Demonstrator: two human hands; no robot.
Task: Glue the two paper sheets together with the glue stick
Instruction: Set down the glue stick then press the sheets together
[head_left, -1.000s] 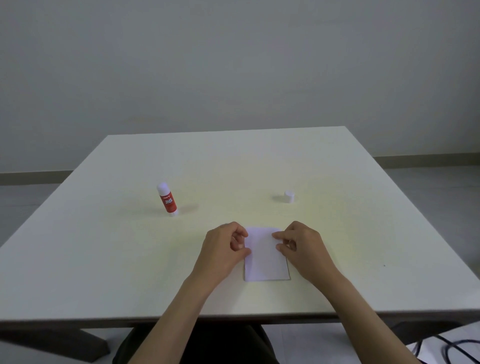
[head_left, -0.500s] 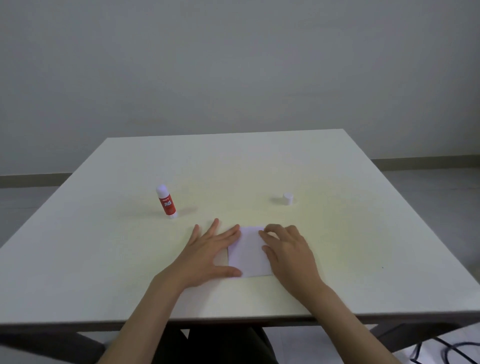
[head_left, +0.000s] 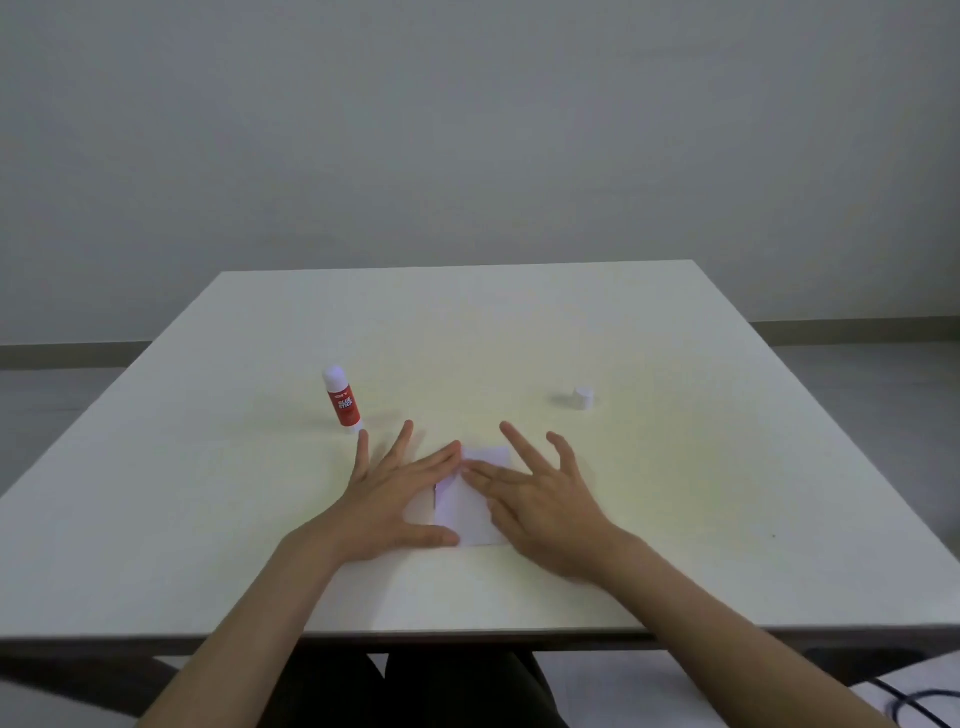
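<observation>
white paper sheets (head_left: 470, 506) lay stacked under the flat, spread left hand (head_left: 397, 499) and right hand (head_left: 540, 506), gripping nothing; glue stick (head_left: 343, 400) stood uncapped at far left, so pressing probably remained.

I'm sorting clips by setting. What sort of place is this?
Probably a plain, sparsely furnished room set up for desk work: a bare pale wall, one large white table, and a baseboard meeting a light floor. Only a glue stick, its cap and paper lie out.
</observation>
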